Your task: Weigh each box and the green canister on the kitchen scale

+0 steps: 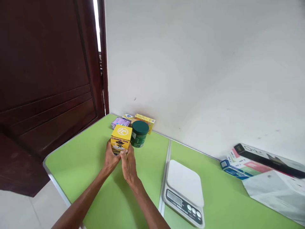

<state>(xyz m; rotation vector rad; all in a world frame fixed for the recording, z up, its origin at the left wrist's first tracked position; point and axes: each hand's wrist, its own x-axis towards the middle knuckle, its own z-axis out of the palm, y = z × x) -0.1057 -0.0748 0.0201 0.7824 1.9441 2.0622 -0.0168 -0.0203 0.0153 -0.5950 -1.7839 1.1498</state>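
Note:
A yellow cardboard box (pixel 121 137) with "COME ON" printed on it is gripped between both my hands. My left hand (pixel 111 156) wraps its left side, and my right hand (pixel 129 163) holds its right side with the thumb at the lower front. Just behind the box, to the right, stands a dark green lidded canister (pixel 139 133). A purple packet (pixel 120 122) lies behind it on the left. Farther back a yellow carton (pixel 149 121) rests close to the wall. The box hides whatever lies directly behind it.
A white kitchen scale (pixel 184 190) lies right of the seam in the green folding table (pixel 83 159). Several boxes, one a long black box (pixel 269 159), and a white package (pixel 274 189) are stacked at the right. A dark wooden door (pixel 45 79) stands at the left.

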